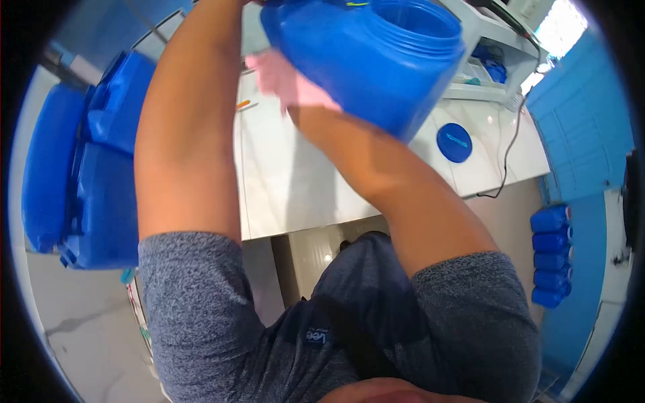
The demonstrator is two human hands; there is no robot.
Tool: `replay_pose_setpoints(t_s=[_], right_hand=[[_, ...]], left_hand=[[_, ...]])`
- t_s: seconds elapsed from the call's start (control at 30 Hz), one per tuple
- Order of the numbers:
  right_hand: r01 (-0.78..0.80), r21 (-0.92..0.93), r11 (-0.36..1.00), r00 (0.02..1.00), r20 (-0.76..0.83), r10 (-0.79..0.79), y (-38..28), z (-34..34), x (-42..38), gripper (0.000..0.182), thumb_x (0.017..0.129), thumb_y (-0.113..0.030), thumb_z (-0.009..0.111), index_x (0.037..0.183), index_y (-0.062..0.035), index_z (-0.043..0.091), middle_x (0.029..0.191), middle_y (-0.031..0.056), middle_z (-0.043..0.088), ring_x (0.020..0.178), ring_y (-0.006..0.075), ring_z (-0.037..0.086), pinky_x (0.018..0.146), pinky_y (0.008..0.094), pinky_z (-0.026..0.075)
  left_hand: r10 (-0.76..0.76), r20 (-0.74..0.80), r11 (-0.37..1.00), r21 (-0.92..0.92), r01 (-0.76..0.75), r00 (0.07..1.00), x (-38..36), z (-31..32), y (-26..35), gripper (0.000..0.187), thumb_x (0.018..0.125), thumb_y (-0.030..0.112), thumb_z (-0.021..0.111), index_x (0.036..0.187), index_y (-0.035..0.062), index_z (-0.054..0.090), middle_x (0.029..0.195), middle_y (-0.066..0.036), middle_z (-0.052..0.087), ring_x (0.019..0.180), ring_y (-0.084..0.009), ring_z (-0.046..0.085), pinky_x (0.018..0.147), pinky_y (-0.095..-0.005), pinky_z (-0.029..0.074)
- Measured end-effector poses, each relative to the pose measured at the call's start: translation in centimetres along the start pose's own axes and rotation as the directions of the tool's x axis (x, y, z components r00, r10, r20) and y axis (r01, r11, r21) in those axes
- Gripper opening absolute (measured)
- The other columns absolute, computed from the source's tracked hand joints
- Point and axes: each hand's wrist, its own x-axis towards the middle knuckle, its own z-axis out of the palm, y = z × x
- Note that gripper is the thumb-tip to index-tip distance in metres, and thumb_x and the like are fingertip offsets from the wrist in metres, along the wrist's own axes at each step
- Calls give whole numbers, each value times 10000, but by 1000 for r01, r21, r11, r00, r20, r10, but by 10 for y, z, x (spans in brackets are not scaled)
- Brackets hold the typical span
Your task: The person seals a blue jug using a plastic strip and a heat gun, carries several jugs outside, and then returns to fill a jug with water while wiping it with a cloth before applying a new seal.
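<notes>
A big blue plastic water container is tilted above the white counter, its wide threaded mouth uncovered. My right hand reaches across beneath it with a pink cloth bunched against the container's lower side. The cloth hides most of those fingers. My left forearm stretches up to the top edge by the container's far end, where the hand passes out of the picture. A round blue lid lies flat on the counter, right of the container.
More blue containers stand at the left, beside the white counter. An orange-handled tool lies near my left forearm. A dark cable hangs over the counter's right edge. Several blue bottles are stacked at far right.
</notes>
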Motion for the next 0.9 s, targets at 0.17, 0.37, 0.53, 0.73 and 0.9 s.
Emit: replay_pose_setpoints(t_s=[0.17, 0.37, 0.53, 0.73, 0.9], right_hand=[[479, -182, 859, 873, 200, -445, -2, -12, -126, 191, 831, -159, 564, 960, -147, 704, 1037, -58, 625, 1072, 151, 583, 853, 322, 475], [273, 955, 115, 938, -291, 187, 0, 123, -226, 270, 891, -67, 566, 1156, -22, 544, 900, 78, 669, 807, 219, 692, 711, 335, 551], [-2, 897, 441, 348, -413, 842, 8, 147, -184, 604, 928, -399, 565, 1352, 21, 475, 1429, 329, 376, 1389, 578, 248, 1106, 726, 149], [-17, 995, 102, 477, -82, 875, -144, 251, -227, 822, 812, -468, 652, 1433, 9, 400, 1505, 377, 280, 1400, 589, 226, 1111, 732, 140], [-77, 953, 294, 372, -246, 895, -27, 171, -204, 583, 672, -320, 716, 1093, 42, 539, 1266, 352, 404, 1227, 525, 404, 1055, 636, 290]], left_hand=[[2, -84, 1000, -22, -3, 996, -13, 8, 1, 687, 956, 635, 459, 1462, 171, 482, 1556, -142, 381, 1442, -331, 328, 1112, -611, 320], [12, -116, 998, -67, -20, 993, -6, 29, 12, 678, 973, 620, 424, 1461, 153, 486, 1481, -134, 461, 1338, -308, 448, 1113, -505, 345], [-7, -272, 975, -214, -53, 962, 11, 33, -12, 692, 977, 624, 389, 1473, 150, 481, 1378, -124, 571, 1239, -268, 553, 1107, -387, 366], [-141, -472, 962, -273, 9, 870, 3, 52, -4, 623, 976, 544, 436, 1424, 123, 541, 1339, -140, 597, 1195, -267, 582, 1076, -361, 390], [-183, -475, 948, -316, 28, 860, 3, 49, -16, 655, 1004, 542, 398, 1444, 66, 492, 1370, -153, 564, 1248, -266, 544, 1098, -365, 380]])
